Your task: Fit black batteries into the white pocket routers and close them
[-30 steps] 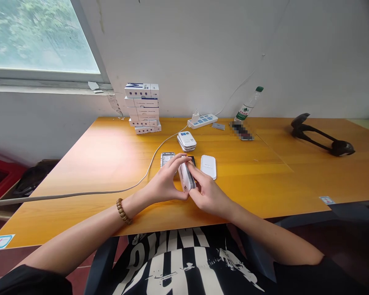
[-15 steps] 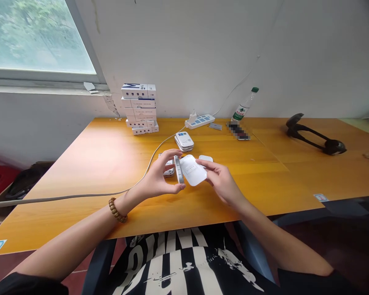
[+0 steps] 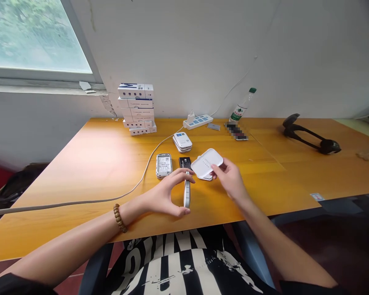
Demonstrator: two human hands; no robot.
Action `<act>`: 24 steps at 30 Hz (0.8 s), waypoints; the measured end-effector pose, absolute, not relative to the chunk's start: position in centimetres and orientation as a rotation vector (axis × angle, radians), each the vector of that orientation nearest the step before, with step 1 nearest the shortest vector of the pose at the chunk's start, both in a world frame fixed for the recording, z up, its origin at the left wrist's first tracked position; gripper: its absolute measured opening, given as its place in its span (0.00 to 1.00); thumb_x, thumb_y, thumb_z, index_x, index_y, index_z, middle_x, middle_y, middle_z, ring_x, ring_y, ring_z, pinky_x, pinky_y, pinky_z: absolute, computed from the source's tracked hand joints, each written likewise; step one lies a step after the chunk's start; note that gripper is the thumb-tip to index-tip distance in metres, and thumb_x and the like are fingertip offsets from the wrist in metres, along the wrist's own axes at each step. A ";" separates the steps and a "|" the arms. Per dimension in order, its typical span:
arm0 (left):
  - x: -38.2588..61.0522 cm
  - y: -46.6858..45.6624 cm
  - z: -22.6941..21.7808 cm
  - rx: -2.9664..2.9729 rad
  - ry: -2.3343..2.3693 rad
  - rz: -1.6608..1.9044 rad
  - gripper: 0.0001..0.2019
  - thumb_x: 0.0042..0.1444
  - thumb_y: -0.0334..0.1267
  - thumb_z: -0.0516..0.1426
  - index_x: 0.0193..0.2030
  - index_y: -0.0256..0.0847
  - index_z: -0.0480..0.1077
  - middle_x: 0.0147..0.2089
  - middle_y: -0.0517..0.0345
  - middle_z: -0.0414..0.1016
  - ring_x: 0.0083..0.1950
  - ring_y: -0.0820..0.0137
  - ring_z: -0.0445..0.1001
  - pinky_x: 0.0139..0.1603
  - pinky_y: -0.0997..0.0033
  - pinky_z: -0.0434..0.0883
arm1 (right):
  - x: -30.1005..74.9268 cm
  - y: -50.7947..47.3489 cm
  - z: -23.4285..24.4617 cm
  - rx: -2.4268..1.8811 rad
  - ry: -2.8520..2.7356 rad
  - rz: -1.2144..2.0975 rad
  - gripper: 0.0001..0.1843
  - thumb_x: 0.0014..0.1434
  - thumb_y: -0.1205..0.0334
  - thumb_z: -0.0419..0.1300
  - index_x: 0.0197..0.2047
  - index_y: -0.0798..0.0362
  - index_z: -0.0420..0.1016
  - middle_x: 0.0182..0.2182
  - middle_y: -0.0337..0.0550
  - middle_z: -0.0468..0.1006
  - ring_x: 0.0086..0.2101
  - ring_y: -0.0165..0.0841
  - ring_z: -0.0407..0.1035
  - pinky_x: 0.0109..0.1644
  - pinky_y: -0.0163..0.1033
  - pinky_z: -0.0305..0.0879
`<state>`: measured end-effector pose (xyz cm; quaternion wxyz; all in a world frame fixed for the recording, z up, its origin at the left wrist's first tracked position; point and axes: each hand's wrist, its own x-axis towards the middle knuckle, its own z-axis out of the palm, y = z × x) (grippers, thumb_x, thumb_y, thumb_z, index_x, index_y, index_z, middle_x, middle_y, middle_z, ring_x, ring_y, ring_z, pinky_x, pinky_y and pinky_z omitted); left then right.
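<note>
My left hand [image 3: 162, 196] grips a small white device [image 3: 187, 194], seemingly a pocket Wi-Fi router, edge-on between thumb and fingers; its slotted side faces up. In my right hand [image 3: 230, 176] is a thin white cover [image 3: 209, 160] with rounded corners, pinched at its right edge. Another white cover [image 3: 206, 178] shows partly beneath it. A black battery [image 3: 184, 162] lies just beyond my left fingers, partly hidden by them. To its left rests a coverless router [image 3: 164, 165] with a printed label in its recess. Farther back is a small stack of white routers [image 3: 182, 141].
White boxes [image 3: 138, 112] are stacked at the back left. A cable [image 3: 126, 192] crosses the table [image 3: 80, 164] to a power strip [image 3: 199, 121]. Behind are a water bottle [image 3: 241, 107] and a phone [image 3: 237, 131]; a black stand-like object [image 3: 310, 137] lies right.
The cover came away from the router: my left hand moved nearer with the router, while my right hand carried the cover right, over another cover. The battery and coverless router became visible.
</note>
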<state>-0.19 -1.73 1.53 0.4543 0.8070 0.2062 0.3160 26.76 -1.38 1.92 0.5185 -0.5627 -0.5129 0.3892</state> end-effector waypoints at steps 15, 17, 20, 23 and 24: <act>0.1 -2.2 1.2 2.057 0.560 0.575 0.31 0.44 0.42 0.75 0.53 0.47 0.70 0.71 0.42 0.65 0.77 0.44 0.65 0.72 0.39 0.72 | 30.4 2.3 1.5 -1.344 -0.943 1.079 0.33 0.48 0.65 0.75 0.53 0.41 0.64 0.50 0.42 0.80 0.48 0.44 0.83 0.54 0.56 0.87; 0.1 -2.2 1.1 2.073 0.581 0.546 0.31 0.44 0.42 0.75 0.53 0.47 0.69 0.73 0.41 0.63 0.75 0.44 0.67 0.70 0.40 0.74 | 30.3 1.8 1.6 -1.376 -0.945 1.089 0.28 0.52 0.62 0.74 0.52 0.43 0.67 0.49 0.44 0.82 0.47 0.44 0.83 0.55 0.54 0.86; 0.0 -2.2 0.6 2.120 0.583 0.537 0.32 0.43 0.42 0.75 0.54 0.46 0.68 0.74 0.40 0.60 0.71 0.45 0.72 0.66 0.42 0.77 | 30.3 1.2 1.9 -1.430 -0.967 1.080 0.17 0.57 0.57 0.71 0.47 0.46 0.73 0.45 0.46 0.84 0.44 0.43 0.83 0.55 0.51 0.84; -0.1 -2.1 -0.1 2.183 0.552 0.574 0.34 0.44 0.41 0.74 0.58 0.46 0.67 0.72 0.39 0.61 0.69 0.45 0.72 0.66 0.43 0.78 | 30.2 0.5 1.9 -1.485 -1.064 1.017 0.16 0.58 0.54 0.71 0.47 0.48 0.76 0.45 0.49 0.84 0.38 0.39 0.81 0.51 0.49 0.82; -0.1 -2.1 -0.4 2.204 0.545 0.584 0.35 0.44 0.41 0.74 0.59 0.46 0.67 0.72 0.38 0.62 0.69 0.45 0.72 0.66 0.43 0.77 | 30.2 0.2 1.9 -1.514 -1.119 0.996 0.16 0.58 0.54 0.71 0.47 0.50 0.76 0.45 0.50 0.84 0.37 0.38 0.80 0.48 0.48 0.82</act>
